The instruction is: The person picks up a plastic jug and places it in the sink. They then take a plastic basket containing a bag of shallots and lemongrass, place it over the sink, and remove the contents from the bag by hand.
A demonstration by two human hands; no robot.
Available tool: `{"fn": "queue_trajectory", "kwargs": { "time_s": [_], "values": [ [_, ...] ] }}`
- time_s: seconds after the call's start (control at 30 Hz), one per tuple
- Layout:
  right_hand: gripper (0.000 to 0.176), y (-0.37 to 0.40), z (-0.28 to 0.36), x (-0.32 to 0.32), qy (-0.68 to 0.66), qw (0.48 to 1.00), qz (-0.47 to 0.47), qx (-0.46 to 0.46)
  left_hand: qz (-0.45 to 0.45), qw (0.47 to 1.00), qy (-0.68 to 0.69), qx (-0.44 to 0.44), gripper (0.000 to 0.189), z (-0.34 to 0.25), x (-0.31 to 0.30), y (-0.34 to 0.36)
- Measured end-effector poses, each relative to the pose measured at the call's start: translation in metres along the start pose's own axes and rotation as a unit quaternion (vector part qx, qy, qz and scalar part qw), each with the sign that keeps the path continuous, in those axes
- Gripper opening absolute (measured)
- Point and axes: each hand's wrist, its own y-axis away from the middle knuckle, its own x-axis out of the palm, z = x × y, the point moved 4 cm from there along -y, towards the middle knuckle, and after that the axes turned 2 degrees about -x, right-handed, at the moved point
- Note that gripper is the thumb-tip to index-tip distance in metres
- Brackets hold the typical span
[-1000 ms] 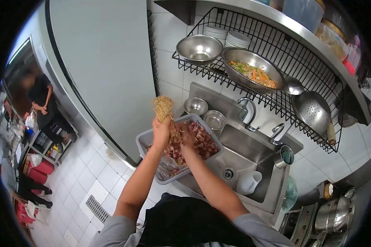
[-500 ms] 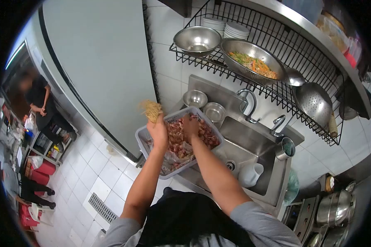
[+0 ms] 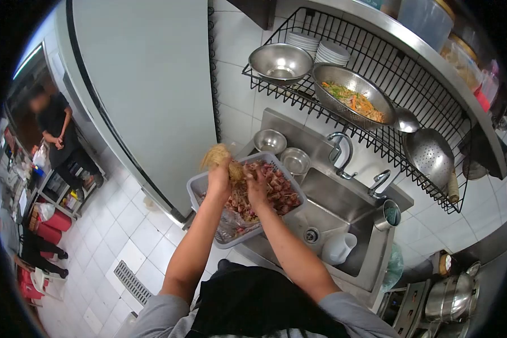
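Observation:
A grey plastic basket (image 3: 239,239) with a reddish chopped food (image 3: 279,191) and some clear plastic in it rests at the left end of the steel sink. Over its upper left side, my left hand (image 3: 219,179) is closed round a bundle of pale yellow noodle-like strands (image 3: 215,155). My right hand (image 3: 257,185) is just to the right, above the food, its fingers curled against the lower part of the strands. What its fingertips hold is too small to make out.
Beyond the basket are two steel bowls (image 3: 294,161), a sink (image 3: 335,205) with a white jug (image 3: 339,249), and faucets (image 3: 343,152). A wire rack (image 3: 377,62) with bowls hangs above. A large grey panel (image 3: 146,73) stands left. Two people (image 3: 59,132) are far left.
My right hand has come up out of the food to the strands, beside my left hand. The camera view has shifted slightly.

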Motion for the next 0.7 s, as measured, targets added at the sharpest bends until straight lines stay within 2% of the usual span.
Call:
{"fn": "queue_trajectory", "kwargs": {
  "time_s": [0.03,0.07,0.17,0.23,0.27,0.33,0.37,0.43,0.47,0.5,0.53,0.6,0.63,0.7],
  "values": [
    [0.079,-0.003,0.002,-0.002,0.002,1.000,0.002,-0.002,-0.009,0.995,-0.092,0.037,0.035,-0.009,0.004,0.004],
    [0.074,-0.006,-0.001,-0.003,-0.092,0.993,0.023,0.069,-0.011,0.995,-0.089,0.040,0.035,-0.015,0.007,0.008],
    [0.062,-0.008,0.001,0.001,-0.192,0.981,-0.028,-0.002,0.038,0.994,-0.056,0.091,0.033,-0.029,0.022,0.019],
    [0.048,-0.015,0.010,0.005,-0.197,0.980,0.010,-0.021,0.048,0.991,0.121,0.029,0.033,-0.026,0.026,0.023],
    [0.045,-0.019,0.015,0.007,-0.199,0.979,0.022,-0.028,0.050,0.991,0.121,0.030,0.033,-0.027,0.028,0.023],
    [0.056,-0.034,-0.011,0.021,-0.223,0.962,0.000,0.155,0.021,0.982,0.189,0.015,0.035,-0.024,0.025,0.019],
    [0.056,-0.038,-0.015,0.022,-0.224,0.963,-0.002,0.153,0.023,0.982,0.189,0.014,0.035,-0.022,0.024,0.017],
    [0.054,-0.041,-0.031,0.021,-0.090,0.985,-0.049,0.141,0.043,0.985,0.162,0.032,0.037,-0.018,0.023,0.017],
    [0.054,-0.048,-0.044,0.021,-0.153,0.982,-0.093,0.057,0.044,0.986,0.161,0.030,0.037,-0.014,0.025,0.020],
    [0.055,-0.059,-0.071,0.023,-0.213,0.969,-0.125,-0.033,0.004,0.990,0.142,0.023,0.036,-0.014,0.029,0.028],
    [0.056,-0.067,-0.073,0.016,-0.196,0.968,-0.154,0.019,-0.038,0.992,0.122,0.016,0.036,-0.013,0.027,0.032],
    [0.056,-0.071,-0.070,0.002,-0.132,0.971,-0.123,0.159,-0.025,0.990,0.138,-0.006,0.036,-0.008,0.021,0.032],
    [0.056,-0.067,-0.051,-0.007,-0.131,0.970,-0.125,0.161,-0.011,0.987,0.159,-0.029,0.036,-0.003,0.019,0.030],
    [0.050,-0.065,-0.023,-0.017,0.056,0.991,-0.105,0.069,0.055,0.977,0.207,-0.017,0.040,-0.010,0.017,0.029]
  ]
}}
